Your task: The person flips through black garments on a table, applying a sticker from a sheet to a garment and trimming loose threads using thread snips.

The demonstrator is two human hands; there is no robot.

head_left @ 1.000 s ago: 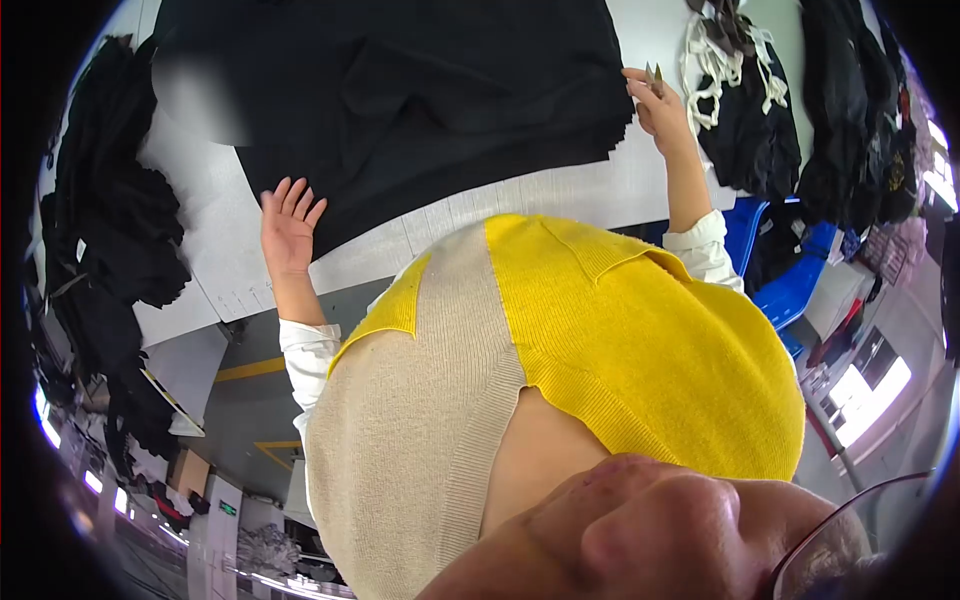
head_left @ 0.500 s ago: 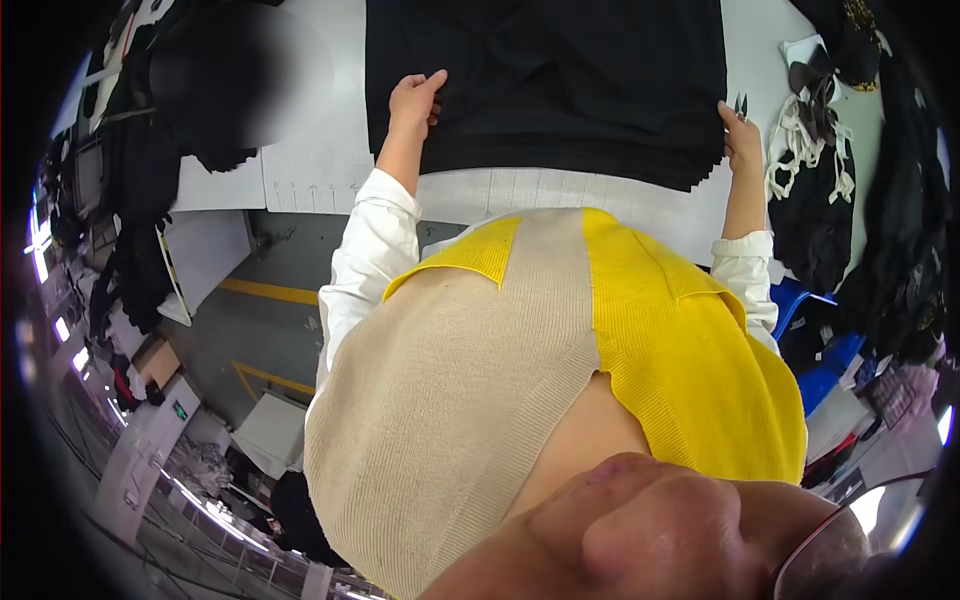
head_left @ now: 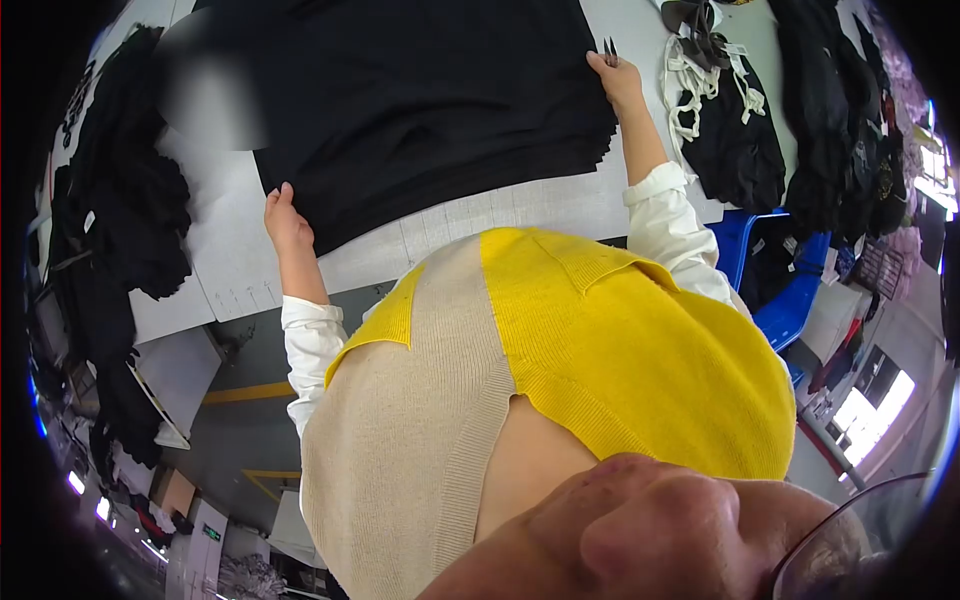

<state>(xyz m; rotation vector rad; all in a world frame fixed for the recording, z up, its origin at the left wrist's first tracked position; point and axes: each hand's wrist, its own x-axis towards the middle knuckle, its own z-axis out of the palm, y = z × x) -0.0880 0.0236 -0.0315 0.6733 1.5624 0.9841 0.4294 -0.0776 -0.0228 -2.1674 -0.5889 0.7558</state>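
A wide stack of black fabric (head_left: 430, 105) lies on the white table, with uneven layered edges at its lower right corner. My left hand (head_left: 289, 222) is at the lower left corner of the fabric, its fingers closed on the edge. At the right edge is my right hand (head_left: 620, 84), its thumb and finger against the cloth. Small metal snips (head_left: 611, 48) are held in that same hand, their points sticking up past the fingers.
Dark garments hang or lie in a heap (head_left: 125, 190) at the left. On the right are white straps (head_left: 685, 85) over a black garment (head_left: 735, 145), more dark clothes (head_left: 845, 130), and a blue chair (head_left: 790, 300). The table's near edge runs before my body.
Compared with half a second ago, my left hand has moved from on top of the fabric to its lower left corner. The whole view has turned, and my right hand remains by the right edge.
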